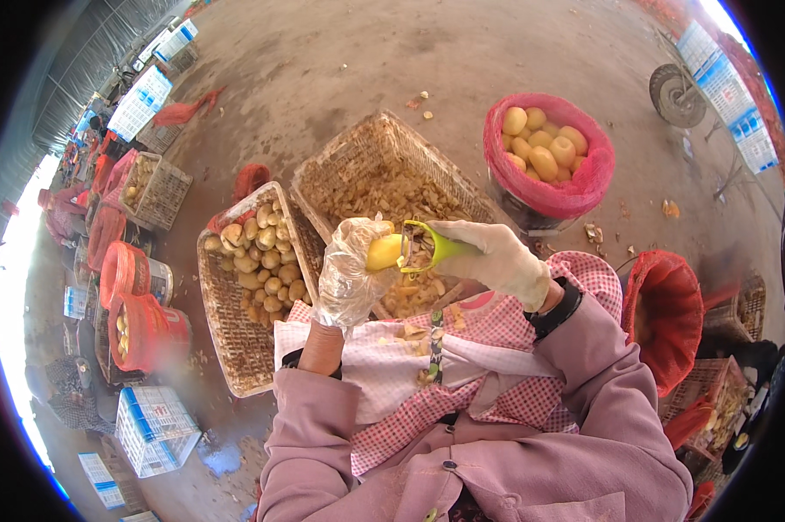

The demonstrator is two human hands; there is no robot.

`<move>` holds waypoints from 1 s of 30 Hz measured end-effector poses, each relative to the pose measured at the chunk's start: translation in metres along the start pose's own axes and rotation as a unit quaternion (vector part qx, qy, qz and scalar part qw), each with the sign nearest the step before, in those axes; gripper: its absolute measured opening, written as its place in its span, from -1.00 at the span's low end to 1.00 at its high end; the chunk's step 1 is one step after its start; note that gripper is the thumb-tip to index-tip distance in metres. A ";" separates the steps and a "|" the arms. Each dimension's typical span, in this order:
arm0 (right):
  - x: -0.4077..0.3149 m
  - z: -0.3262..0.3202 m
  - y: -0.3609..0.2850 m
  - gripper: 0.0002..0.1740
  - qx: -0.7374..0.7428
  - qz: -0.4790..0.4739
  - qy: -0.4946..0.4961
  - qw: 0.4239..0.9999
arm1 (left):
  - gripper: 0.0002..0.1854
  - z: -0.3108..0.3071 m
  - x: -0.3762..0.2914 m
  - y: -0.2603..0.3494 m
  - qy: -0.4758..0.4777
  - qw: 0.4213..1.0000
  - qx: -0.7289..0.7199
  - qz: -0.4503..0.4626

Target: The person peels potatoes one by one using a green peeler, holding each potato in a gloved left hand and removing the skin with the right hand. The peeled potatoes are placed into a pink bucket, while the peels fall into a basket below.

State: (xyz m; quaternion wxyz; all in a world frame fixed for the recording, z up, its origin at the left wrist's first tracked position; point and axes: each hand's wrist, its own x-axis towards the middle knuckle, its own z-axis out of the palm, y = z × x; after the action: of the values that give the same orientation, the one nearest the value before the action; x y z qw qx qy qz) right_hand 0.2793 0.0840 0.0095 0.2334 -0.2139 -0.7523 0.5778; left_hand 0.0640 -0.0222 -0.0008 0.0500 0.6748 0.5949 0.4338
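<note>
My left hand (pixel 353 274), in a clear plastic glove, holds a peeled yellow potato (pixel 385 252) over my lap. In a whitish glove, my right hand (pixel 497 258) grips the handle of a green vegetable peeler (pixel 454 249), its blade end against or right beside the potato. Dark peelings fill part of the peeler's head. Beneath my hands, a dirty plastic crate (pixel 461 173) holds many potato peelings (pixel 392 196). Unpeeled potatoes (pixel 272 261) lie in the crate (pixel 236 365) to the left. Peeled potatoes (pixel 544 162) fill a bucket lined with pink mesh (pixel 595 186) at upper right.
A red mesh-lined container (pixel 670 320) stands close at my right. Buckets with red mesh (pixel 146 336) and a white-blue crate (pixel 154 430) stand at left. Other people (pixel 66 209) sit farther left. A wheel (pixel 678 96) is at upper right. Scraps litter the concrete floor (pixel 431 46).
</note>
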 end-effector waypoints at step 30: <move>0.023 0.078 0.103 -0.52 -0.310 0.053 -0.032 0.949 | -0.57 -0.009 0.019 -0.021 0.161 0.579 -0.704 -0.377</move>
State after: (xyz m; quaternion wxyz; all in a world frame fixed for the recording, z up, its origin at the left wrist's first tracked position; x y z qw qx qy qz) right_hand 0.2197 0.0621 -0.1049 0.1001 -0.2965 -0.8891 0.3339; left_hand 0.0400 -0.0041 0.0026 0.5719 0.0612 0.3019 0.7603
